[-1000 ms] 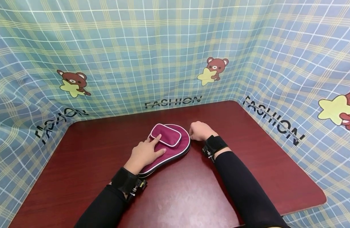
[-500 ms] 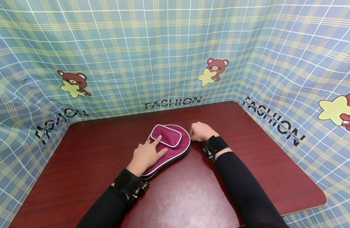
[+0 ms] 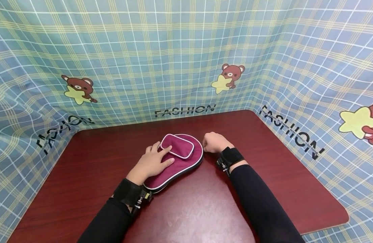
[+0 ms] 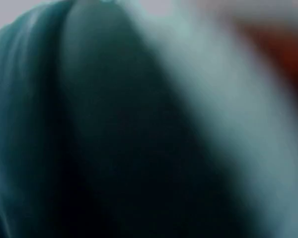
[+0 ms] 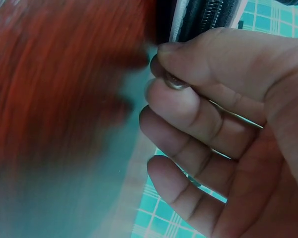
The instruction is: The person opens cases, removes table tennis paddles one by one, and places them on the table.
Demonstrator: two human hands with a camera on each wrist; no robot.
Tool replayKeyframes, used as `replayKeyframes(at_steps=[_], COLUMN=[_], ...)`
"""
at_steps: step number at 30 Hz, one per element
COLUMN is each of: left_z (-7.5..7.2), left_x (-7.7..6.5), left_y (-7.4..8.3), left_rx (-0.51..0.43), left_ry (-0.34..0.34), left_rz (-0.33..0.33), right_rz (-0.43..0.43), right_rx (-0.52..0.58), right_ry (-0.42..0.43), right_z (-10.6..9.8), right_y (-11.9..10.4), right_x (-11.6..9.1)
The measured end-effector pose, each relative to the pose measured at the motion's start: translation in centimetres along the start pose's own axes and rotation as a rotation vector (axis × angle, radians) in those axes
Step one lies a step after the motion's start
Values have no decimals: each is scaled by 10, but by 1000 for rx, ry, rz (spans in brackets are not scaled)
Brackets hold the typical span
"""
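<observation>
A magenta table tennis paddle case [image 3: 177, 168] with white piping and a black side lies on the table. On its wide end sits a small raised pocket [image 3: 179, 147]. My left hand [image 3: 148, 164] rests on the case with fingers spread, the index fingertip at the pocket's lower edge. At the wide end's right edge, my right hand [image 3: 215, 142] pinches a small metal zipper pull [image 5: 176, 82] between thumb and index finger. Right beside them in the right wrist view runs the black zipper [image 5: 212, 15]. The left wrist view shows only a dark, blurred surface close up.
The dark red wooden table [image 3: 92, 168] surrounds the case. Plaid cloth [image 3: 186, 50] with bear prints hangs as walls behind and at both sides. Each wrist wears a black strap [image 3: 230, 156] with a small device.
My left hand has shifted slightly left on the case, showing more of its narrow end. My right hand stays at the case's edge with no clear movement.
</observation>
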State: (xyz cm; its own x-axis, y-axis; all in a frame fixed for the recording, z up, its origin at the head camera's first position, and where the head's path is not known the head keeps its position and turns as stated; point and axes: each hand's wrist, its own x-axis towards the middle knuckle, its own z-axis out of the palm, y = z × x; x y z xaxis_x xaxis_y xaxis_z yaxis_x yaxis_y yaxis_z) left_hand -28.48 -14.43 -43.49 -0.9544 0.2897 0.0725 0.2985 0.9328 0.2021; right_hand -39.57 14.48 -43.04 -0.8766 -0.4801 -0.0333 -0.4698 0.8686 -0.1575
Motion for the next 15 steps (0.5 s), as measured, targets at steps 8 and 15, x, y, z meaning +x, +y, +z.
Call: replayKeyframes(at_steps=[8, 15], left_z=[-6, -7], left_x=[4, 2], left_y=[-23, -19], left_rx=[-198, -279], left_ry=[-119, -157], left_rz=[185, 258], right_rz=[6, -7], right_rx=[15, 13], right_ry=[6, -4], right_z=[-6, -3], right_y=[-3, -2], right_x=[-1, -3])
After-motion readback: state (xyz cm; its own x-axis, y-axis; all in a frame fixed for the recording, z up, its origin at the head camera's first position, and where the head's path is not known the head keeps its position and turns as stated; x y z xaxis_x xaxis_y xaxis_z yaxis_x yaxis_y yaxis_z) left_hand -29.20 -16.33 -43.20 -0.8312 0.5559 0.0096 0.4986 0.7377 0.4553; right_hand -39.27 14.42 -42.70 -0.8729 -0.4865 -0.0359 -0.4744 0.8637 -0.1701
